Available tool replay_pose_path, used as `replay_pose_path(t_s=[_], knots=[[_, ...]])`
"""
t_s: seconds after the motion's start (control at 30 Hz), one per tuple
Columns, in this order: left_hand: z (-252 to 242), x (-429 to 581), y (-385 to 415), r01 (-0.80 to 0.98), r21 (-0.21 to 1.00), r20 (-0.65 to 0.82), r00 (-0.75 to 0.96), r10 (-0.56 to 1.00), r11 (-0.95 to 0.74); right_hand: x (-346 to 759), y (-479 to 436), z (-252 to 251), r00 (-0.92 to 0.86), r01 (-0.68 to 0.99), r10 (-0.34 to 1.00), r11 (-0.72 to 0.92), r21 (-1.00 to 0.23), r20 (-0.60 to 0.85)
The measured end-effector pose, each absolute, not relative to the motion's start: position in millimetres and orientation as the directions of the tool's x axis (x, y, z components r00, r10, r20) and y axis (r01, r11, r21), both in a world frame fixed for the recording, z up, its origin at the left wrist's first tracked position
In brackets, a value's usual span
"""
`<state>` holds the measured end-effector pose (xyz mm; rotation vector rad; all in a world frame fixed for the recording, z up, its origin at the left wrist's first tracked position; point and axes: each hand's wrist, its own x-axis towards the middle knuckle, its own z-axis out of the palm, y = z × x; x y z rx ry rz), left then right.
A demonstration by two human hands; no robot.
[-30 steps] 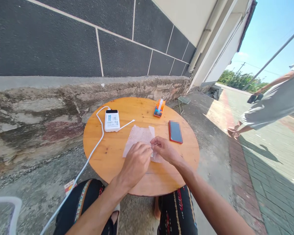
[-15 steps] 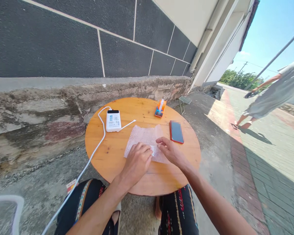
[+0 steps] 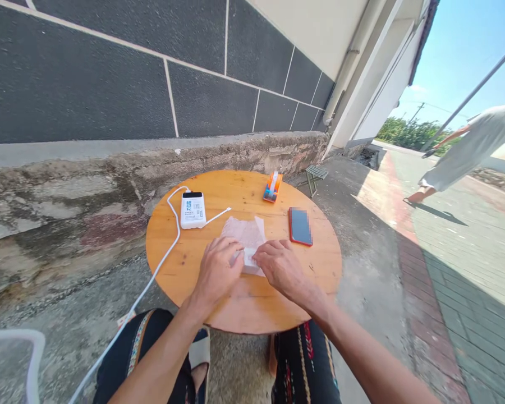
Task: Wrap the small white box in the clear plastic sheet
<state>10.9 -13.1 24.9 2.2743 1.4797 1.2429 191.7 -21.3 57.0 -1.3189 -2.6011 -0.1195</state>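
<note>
A pale pink, see-through sheet of bubble wrap (image 3: 244, 227) lies on the round wooden table (image 3: 252, 317). On it, between my two hands, is a small flat white object (image 3: 249, 257) whose kind I cannot make out. My left hand (image 3: 221, 264) is closed at the left end of the white object, fingers bent over the wrap. From the other side my right hand (image 3: 280, 266) presses its bent fingers on the wrap at the object's right end. Both hands hide the side edges of the sheet.
A white power bank (image 3: 192, 210) with a long white cable (image 3: 162, 259) sits at the left. An orange tape dispenser (image 3: 272, 187) stands at the back, a red-cased phone (image 3: 300, 226) at the right. Beyond are a folding stool (image 3: 315, 173) and a walking person (image 3: 467, 148).
My right hand has come down onto the wrap, its fingers now bent. My left hand has shifted left. The sheet's right side appears folded inward, showing narrower. The person has walked on.
</note>
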Motion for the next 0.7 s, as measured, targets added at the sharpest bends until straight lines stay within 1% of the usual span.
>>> replay_pose_path(t_s=[0.07, 0.17, 0.27, 0.33, 0.4, 0.5, 0.6, 0.7], knots=[[23.8, -0.4, -9.7, 0.729, 0.572, 0.474, 0.081, 0.877, -0.376, 190.7, -21.5, 59.2, -0.578, 0.807, 0.791, 0.591, -0.005, 0.202], [20.1, -16.5, -7.9, 0.762, 0.607, 0.302, 0.041, 0.952, -0.226, 189.7, -21.0, 61.3, -0.587, 0.805, 0.792, 0.592, 0.023, 0.171], [20.2, -26.6, -7.7, 0.774, 0.625, 0.165, 0.000, 0.986, -0.104, 189.7, -18.8, 62.7, -0.604, 0.796, 0.782, 0.604, 0.054, 0.154], [24.4, -28.9, -6.7, 0.777, 0.625, 0.093, 0.020, 0.995, -0.075, 189.4, -16.9, 64.3, -0.619, 0.785, 0.772, 0.615, 0.073, 0.144], [29.9, -28.5, -4.6, 0.796, 0.600, 0.041, 0.069, 0.997, -0.080, 188.8, -15.3, 66.7, -0.629, 0.777, 0.766, 0.623, 0.087, 0.132], [34.1, -26.7, -2.0, 0.835, 0.544, 0.033, 0.081, 0.996, -0.086, 188.0, -14.6, 70.6, -0.632, 0.775, 0.766, 0.625, 0.098, 0.114], [32.3, -26.5, -3.1, 0.806, 0.589, 0.022, 0.060, 0.998, -0.061, 188.9, -15.2, 72.3, -0.632, 0.775, 0.767, 0.626, 0.089, 0.112], [31.0, -26.9, -7.4, 0.758, 0.653, -0.057, 0.064, 0.996, -0.011, 191.0, -14.9, 70.9, -0.638, 0.770, 0.760, 0.634, 0.077, 0.120]])
